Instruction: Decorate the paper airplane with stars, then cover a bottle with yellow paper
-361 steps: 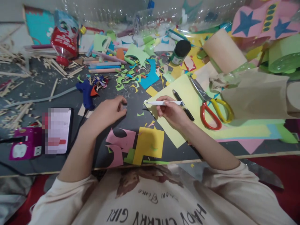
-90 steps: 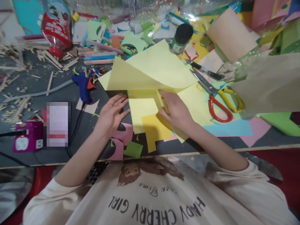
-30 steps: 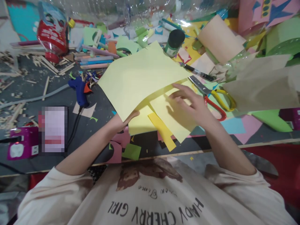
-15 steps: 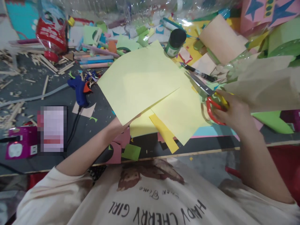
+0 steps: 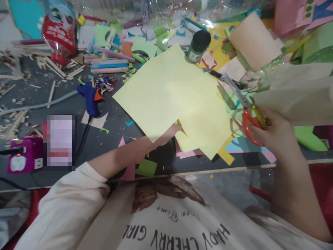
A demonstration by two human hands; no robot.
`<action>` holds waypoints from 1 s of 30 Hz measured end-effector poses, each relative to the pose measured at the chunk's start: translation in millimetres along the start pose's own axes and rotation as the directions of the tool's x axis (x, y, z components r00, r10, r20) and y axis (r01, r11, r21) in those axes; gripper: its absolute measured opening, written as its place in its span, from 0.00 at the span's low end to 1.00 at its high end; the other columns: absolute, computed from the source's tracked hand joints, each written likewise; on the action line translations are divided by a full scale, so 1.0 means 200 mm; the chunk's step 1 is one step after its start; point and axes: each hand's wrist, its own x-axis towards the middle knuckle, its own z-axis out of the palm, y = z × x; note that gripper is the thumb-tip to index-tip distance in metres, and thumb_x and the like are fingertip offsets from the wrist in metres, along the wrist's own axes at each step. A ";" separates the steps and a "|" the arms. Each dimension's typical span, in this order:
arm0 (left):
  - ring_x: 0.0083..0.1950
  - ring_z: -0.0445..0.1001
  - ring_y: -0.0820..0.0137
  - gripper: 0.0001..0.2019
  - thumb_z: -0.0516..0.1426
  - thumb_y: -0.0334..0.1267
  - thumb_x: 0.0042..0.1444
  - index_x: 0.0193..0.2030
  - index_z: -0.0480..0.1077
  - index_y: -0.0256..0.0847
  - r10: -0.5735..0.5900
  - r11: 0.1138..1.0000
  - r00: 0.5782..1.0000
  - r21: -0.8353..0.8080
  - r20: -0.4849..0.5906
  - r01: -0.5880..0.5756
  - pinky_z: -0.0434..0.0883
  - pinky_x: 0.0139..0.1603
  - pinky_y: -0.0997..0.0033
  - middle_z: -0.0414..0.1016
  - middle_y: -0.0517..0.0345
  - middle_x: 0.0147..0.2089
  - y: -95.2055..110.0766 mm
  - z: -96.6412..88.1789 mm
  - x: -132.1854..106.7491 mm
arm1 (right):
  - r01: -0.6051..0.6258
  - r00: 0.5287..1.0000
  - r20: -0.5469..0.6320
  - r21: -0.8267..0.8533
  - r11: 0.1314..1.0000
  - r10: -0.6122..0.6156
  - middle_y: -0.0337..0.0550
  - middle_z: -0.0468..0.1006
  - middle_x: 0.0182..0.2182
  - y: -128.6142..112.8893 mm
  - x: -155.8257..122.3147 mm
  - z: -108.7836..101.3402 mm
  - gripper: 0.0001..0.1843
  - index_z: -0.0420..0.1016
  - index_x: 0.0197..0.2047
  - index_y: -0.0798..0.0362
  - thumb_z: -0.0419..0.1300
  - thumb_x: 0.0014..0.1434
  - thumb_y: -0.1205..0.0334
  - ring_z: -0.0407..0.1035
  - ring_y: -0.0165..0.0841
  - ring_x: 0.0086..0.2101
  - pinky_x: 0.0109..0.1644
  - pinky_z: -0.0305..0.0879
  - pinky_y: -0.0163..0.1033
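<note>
My left hand [image 5: 170, 132] reaches under a large pale yellow sheet of paper [image 5: 161, 90] and holds it up off the table; most of the fingers are hidden beneath it. My right hand [image 5: 273, 133] is closed round the red and yellow handles of a pair of scissors [image 5: 243, 104], lifted off the table, blades pointing up and left toward the sheet's right edge. More yellow, pink and blue sheets [image 5: 208, 139] lie under the lifted one.
A blue glue gun [image 5: 90, 97] with its cable lies left of the paper. A dark green jar [image 5: 199, 45], a black pen [image 5: 221, 76], a beige paper roll [image 5: 253, 40], coloured scraps, wooden sticks [image 5: 52, 69] and a purple socket box [image 5: 22, 159] crowd the dark table.
My right hand has taken the scissors and lifted them toward the paper. My left hand has shifted right under the yellow sheet, carrying it along.
</note>
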 end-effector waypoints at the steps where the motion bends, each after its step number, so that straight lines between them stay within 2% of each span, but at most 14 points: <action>1: 0.68 0.73 0.56 0.24 0.60 0.33 0.55 0.60 0.72 0.35 0.009 0.998 1.000 0.060 0.021 -0.010 0.71 0.68 0.56 0.72 0.42 0.67 0.02 0.03 0.02 | 0.003 1.000 0.007 -0.012 1.000 -0.002 0.57 0.82 0.54 -0.01 0.00 0.01 0.40 0.75 0.63 0.59 0.61 0.46 0.53 0.77 0.49 0.51 0.59 0.70 0.52; 4: 0.67 0.73 0.58 0.30 0.56 0.37 0.60 0.70 0.62 0.37 0.030 0.977 0.990 0.207 0.137 -0.058 0.75 0.64 0.55 0.69 0.42 0.70 0.07 0.02 -0.02 | 0.037 0.999 0.013 -0.063 0.997 -0.037 0.63 0.81 0.54 0.00 -0.02 0.05 0.38 0.76 0.61 0.63 0.59 0.50 0.53 0.77 0.52 0.52 0.59 0.70 0.52; 6: 0.66 0.75 0.57 0.31 0.57 0.38 0.59 0.70 0.63 0.39 0.070 0.960 0.978 0.251 0.198 -0.120 0.75 0.64 0.53 0.71 0.43 0.68 0.10 -0.06 -0.11 | 0.079 0.997 0.015 -0.086 0.993 -0.078 0.63 0.82 0.53 0.02 -0.03 0.07 0.36 0.76 0.61 0.61 0.59 0.52 0.51 0.77 0.52 0.52 0.57 0.71 0.53; 7: 0.66 0.75 0.57 0.29 0.58 0.39 0.58 0.67 0.67 0.40 0.107 0.957 0.974 0.246 0.202 -0.156 0.74 0.65 0.54 0.74 0.44 0.66 0.11 -0.10 -0.16 | 0.104 0.995 0.013 -0.103 0.989 -0.103 0.63 0.82 0.52 0.03 -0.04 0.07 0.36 0.76 0.62 0.60 0.59 0.54 0.49 0.77 0.52 0.51 0.56 0.71 0.54; 8: 0.66 0.75 0.58 0.26 0.59 0.39 0.57 0.64 0.70 0.42 0.121 0.951 0.978 0.262 0.171 -0.164 0.74 0.66 0.54 0.76 0.46 0.65 0.11 -0.15 -0.21 | 0.129 0.992 0.003 -0.134 0.982 -0.130 0.63 0.82 0.49 0.05 -0.04 0.06 0.35 0.77 0.61 0.59 0.58 0.56 0.47 0.77 0.53 0.49 0.54 0.72 0.55; 10: 0.68 0.73 0.60 0.19 0.59 0.43 0.59 0.57 0.75 0.45 0.133 0.945 0.991 0.300 0.005 -0.129 0.72 0.68 0.55 0.78 0.51 0.63 0.11 -0.23 -0.30 | 0.187 0.979 -0.035 -0.223 0.957 -0.200 0.63 0.82 0.44 0.05 -0.06 0.05 0.33 0.80 0.57 0.59 0.54 0.60 0.43 0.77 0.54 0.46 0.53 0.72 0.57; 12: 0.68 0.73 0.61 0.16 0.55 0.48 0.63 0.51 0.75 0.43 0.159 0.951 0.984 0.281 -0.084 -0.130 0.70 0.70 0.54 0.79 0.50 0.61 0.11 -0.28 -0.35 | 0.255 0.950 -0.101 -0.289 0.923 -0.295 0.63 0.81 0.41 0.02 -0.08 0.05 0.30 0.82 0.53 0.59 0.52 0.64 0.45 0.76 0.54 0.44 0.53 0.71 0.58; 14: 0.65 0.76 0.61 0.16 0.50 0.51 0.66 0.44 0.72 0.43 0.214 0.962 0.952 0.215 -0.220 -0.167 0.71 0.68 0.53 0.81 0.49 0.57 0.11 -0.29 -0.37 | 0.357 0.899 -0.160 -0.272 0.894 -0.408 0.62 0.81 0.44 -0.06 -0.10 0.07 0.26 0.81 0.52 0.58 0.52 0.67 0.49 0.77 0.52 0.46 0.54 0.72 0.57; 16: 0.57 0.81 0.60 0.15 0.51 0.49 0.66 0.34 0.67 0.42 0.231 0.972 0.900 0.122 -0.370 -0.200 0.75 0.64 0.53 0.85 0.48 0.49 0.12 -0.27 -0.38 | 0.506 0.834 -0.147 -0.180 0.843 -0.532 0.57 0.82 0.46 -0.15 -0.13 0.12 0.18 0.81 0.49 0.54 0.55 0.68 0.54 0.78 0.47 0.47 0.54 0.74 0.53; 18: 0.49 0.84 0.59 0.13 0.54 0.44 0.61 0.27 0.63 0.43 0.200 0.977 0.856 0.029 -0.477 -0.212 0.77 0.59 0.55 0.86 0.48 0.39 0.13 -0.25 -0.38 | 0.647 0.755 -0.073 -0.082 0.758 -0.652 0.54 0.82 0.49 -0.24 -0.16 0.20 0.15 0.77 0.53 0.51 0.55 0.69 0.56 0.77 0.45 0.49 0.54 0.75 0.52; 21: 0.41 0.85 0.62 0.13 0.57 0.42 0.56 0.23 0.63 0.43 0.064 0.988 0.843 -0.085 -0.534 -0.129 0.78 0.57 0.57 0.85 0.51 0.33 0.12 -0.23 -0.43 | 0.678 0.730 -0.052 -0.068 0.732 -0.682 0.58 0.71 0.63 -0.32 -0.18 0.31 0.28 0.60 0.70 0.48 0.55 0.68 0.59 0.69 0.49 0.62 0.63 0.69 0.61; 24: 0.35 0.84 0.64 0.09 0.59 0.41 0.51 0.23 0.69 0.42 -0.126 0.976 0.838 -0.218 -0.531 0.009 0.79 0.52 0.61 0.84 0.52 0.28 0.07 -0.23 -0.50 | 0.699 0.709 -0.015 -0.113 0.706 -0.705 0.58 0.61 0.70 -0.35 -0.19 0.37 0.38 0.49 0.75 0.45 0.56 0.65 0.66 0.55 0.53 0.71 0.69 0.59 0.67; 27: 0.31 0.83 0.66 0.04 0.61 0.38 0.46 0.26 0.75 0.39 -0.245 0.949 0.831 -0.300 -0.500 0.099 0.80 0.39 0.69 0.82 0.54 0.24 0.02 -0.23 -0.58 | 0.783 0.619 0.068 -0.118 0.610 -0.782 0.54 0.65 0.69 -0.37 -0.21 0.36 0.39 0.54 0.73 0.43 0.55 0.61 0.73 0.56 0.51 0.71 0.69 0.63 0.64; 30: 0.34 0.84 0.65 0.07 0.64 0.41 0.48 0.30 0.77 0.40 -0.236 0.955 0.846 -0.275 -0.479 0.110 0.80 0.36 0.72 0.84 0.52 0.28 -0.02 -0.27 -0.64 | 0.841 0.538 0.193 -0.060 0.538 -0.821 0.51 0.69 0.67 -0.39 -0.24 0.35 0.34 0.61 0.70 0.46 0.54 0.62 0.75 0.60 0.47 0.69 0.68 0.66 0.59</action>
